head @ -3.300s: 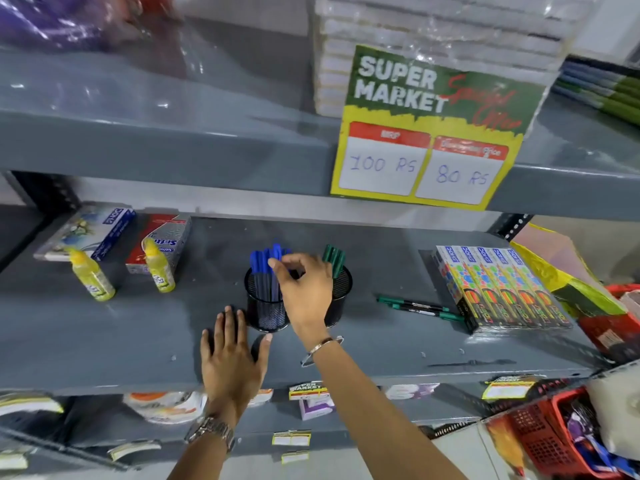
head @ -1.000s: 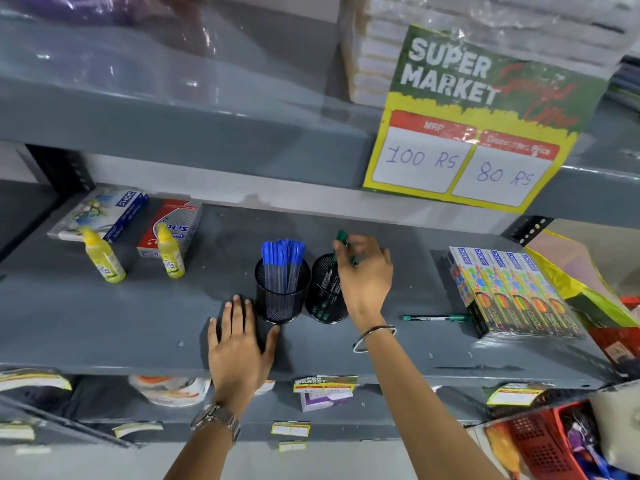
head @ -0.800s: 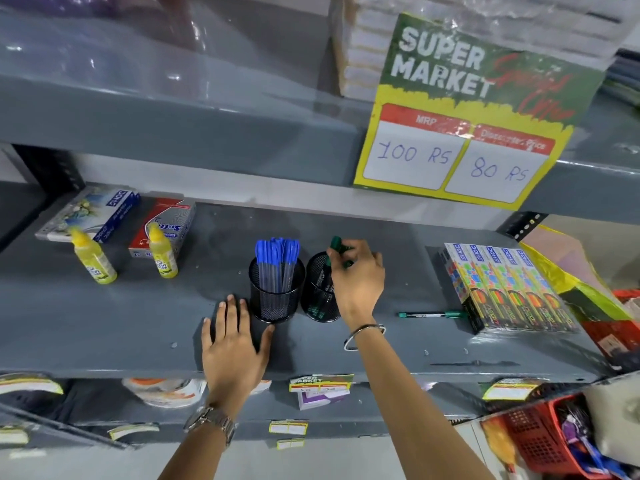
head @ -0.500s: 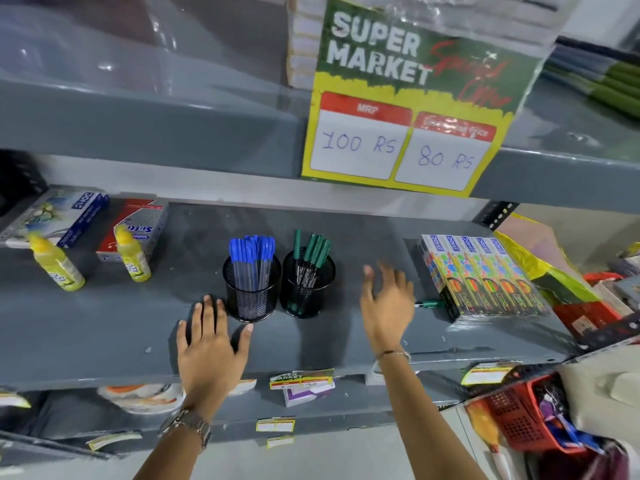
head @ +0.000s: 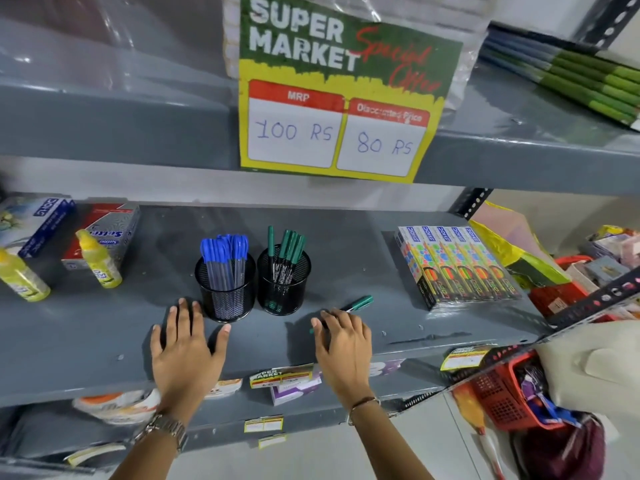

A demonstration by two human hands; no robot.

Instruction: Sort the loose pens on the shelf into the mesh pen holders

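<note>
Green pen (head: 356,303) lying on the grey shelf (head: 346,251), just right of and nearer than the green-pen holder (head: 284,284) — cap end clear, other end under the right hand (head: 343,344). Fingers curled over that pen; firm grip or not, cannot tell. Blue-pen holder (head: 225,289) touching the green one's left side. Left hand (head: 185,351) flat, fingers spread, empty, just in front of the blue holder. Crayon boxes (head: 457,265) well right.

Holders: you have two mesh pen holders (head: 225,289) (head: 284,285) side by side mid-shelf (head: 346,258), each holding pens.
Loose pen (head: 358,303): right of the holders, under your right hand (head: 343,344).
Left hand (head: 185,355): flat before the left holder.
Boxes (head: 457,265): far right.
</note>
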